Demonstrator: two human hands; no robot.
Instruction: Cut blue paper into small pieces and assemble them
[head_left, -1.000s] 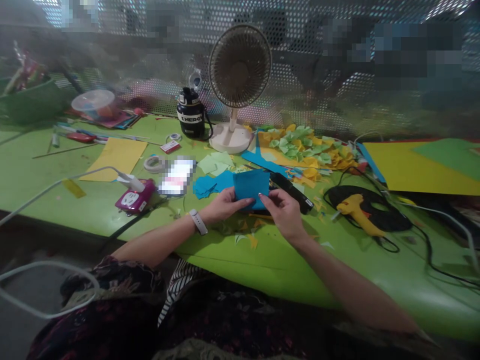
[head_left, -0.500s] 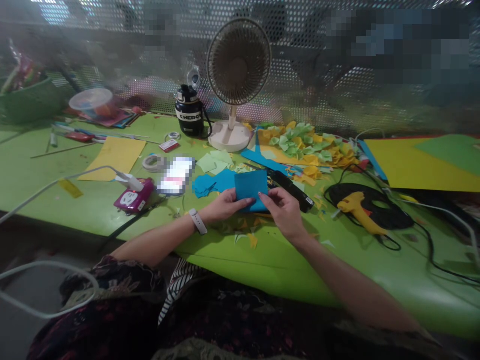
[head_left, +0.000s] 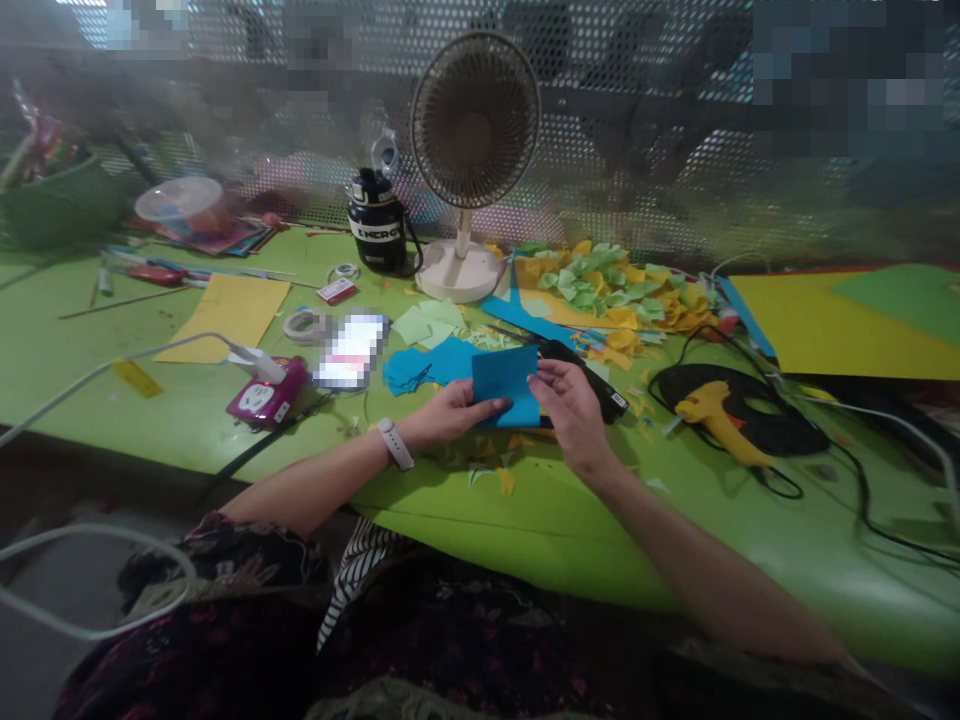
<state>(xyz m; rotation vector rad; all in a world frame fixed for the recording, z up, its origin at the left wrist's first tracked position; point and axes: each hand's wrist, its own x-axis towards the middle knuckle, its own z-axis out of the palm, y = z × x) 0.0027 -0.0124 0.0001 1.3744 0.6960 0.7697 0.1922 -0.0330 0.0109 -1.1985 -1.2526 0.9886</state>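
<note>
The rectangular blue paper sheet [head_left: 506, 375], darker above than below, is tilted up over the glossy green table [head_left: 450, 515]. Your left hand [head_left: 454, 412] pinches its left side, thumb in front; your right hand [head_left: 571, 410] pinches its right edge, fingers curled. A round translucent plastic tub [head_left: 159, 206] shows orange contents.

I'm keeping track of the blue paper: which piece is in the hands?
The straight-edged blue sheet, between the left hand and right hand; the small blue cutouts and blue strip lie unheld.
</note>
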